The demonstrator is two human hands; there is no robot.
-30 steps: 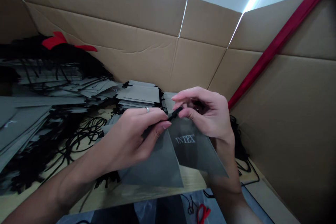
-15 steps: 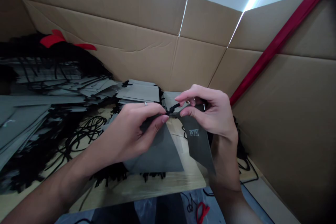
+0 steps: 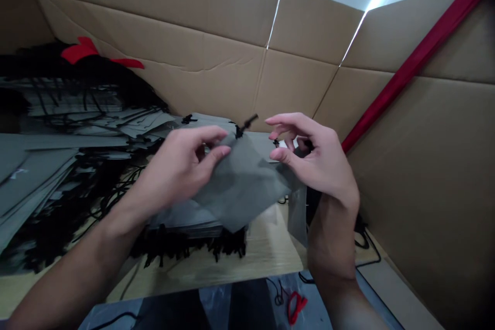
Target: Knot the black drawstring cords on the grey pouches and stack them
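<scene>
A flat grey drawstring pouch (image 3: pixel 247 180) hangs tilted in front of me, above a stack of similar pouches. Its knotted black cord (image 3: pixel 247 125) sticks up from the top corner. My left hand (image 3: pixel 189 162) is at the upper left edge of this pouch, with thumb and forefinger around the edge, slightly blurred. To the right, my right hand (image 3: pixel 317 157) has thumb and forefinger apart, away from the cord. Its other fingers are curled, and a second grey pouch (image 3: pixel 297 211) hangs below them. The palm hides how that one is gripped.
Stacked grey pouches (image 3: pixel 189 216) with black cord ends lie on the wooden table (image 3: pixel 266 263). Larger piles (image 3: pixel 34 170) fill the left, topped by red strips (image 3: pixel 79 51). Cardboard walls (image 3: pixel 216 56) enclose the back and right. Red-handled scissors (image 3: pixel 297 308) lie below the table edge.
My left hand has moved left and up from the knot, and my right fingers have come off the cord. The front pouch has swung up and right; the printed pouch has turned, hiding its lettering.
</scene>
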